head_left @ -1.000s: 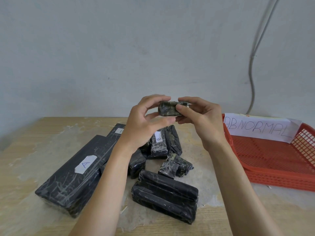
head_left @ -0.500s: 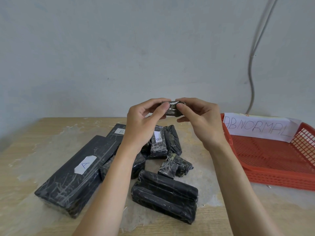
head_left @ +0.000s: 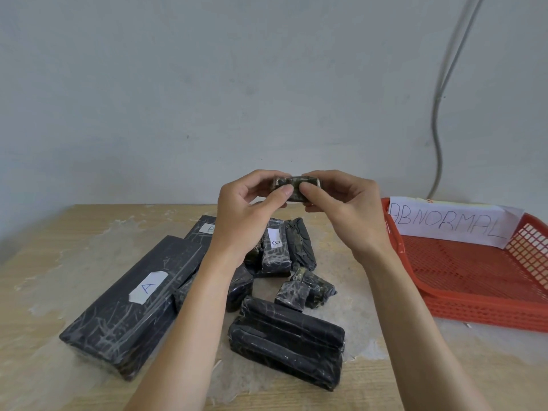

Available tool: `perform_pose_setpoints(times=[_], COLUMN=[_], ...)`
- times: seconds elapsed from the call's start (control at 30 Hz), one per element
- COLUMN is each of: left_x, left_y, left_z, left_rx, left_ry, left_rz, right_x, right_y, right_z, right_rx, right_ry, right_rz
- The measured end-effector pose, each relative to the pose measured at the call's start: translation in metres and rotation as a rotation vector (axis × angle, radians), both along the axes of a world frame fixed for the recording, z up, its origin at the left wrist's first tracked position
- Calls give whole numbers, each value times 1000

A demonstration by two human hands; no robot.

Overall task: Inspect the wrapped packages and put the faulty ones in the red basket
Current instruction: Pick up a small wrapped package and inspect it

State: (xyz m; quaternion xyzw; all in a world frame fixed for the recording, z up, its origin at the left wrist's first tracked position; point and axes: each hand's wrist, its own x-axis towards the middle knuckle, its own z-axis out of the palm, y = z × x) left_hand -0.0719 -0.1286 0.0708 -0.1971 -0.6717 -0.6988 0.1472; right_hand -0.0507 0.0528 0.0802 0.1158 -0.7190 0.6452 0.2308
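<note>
On the desk (head_left: 53,262), far left, lay the long package marked A (head_left: 118,321), and your forearms (head_left: 201,307) hid part of the smaller packages (head_left: 284,342) heaped beside it. Your left hand (head_left: 246,212) and right hand (head_left: 344,206) both pinched one small wrapped package (head_left: 296,185), raised above that heap; the red basket (head_left: 474,310) stood apart at right.
</note>
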Motion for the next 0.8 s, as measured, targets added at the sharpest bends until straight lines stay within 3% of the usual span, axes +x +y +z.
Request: perform_pose_setpoints(times=[0.17,0.37,0.47,0.6,0.8], left_x=[3,7,7,6,4], left_y=[1,2,3,4,5], left_z=[2,7,5,1,-2], left_rx=[-35,101,26,-139,-149], left_ry=[21,-10,100,242,245], left_rz=[46,-20,63,105,78], right_x=[0,1,3,8,3], right_y=[-2,-3,-3,-7,-7], right_z=[0,2,4,8,2], right_rx=[-20,-24,84,20,-16], right_ry=[-23,-19,-91,-165,-128], right_rz=[8,37,43,74,20])
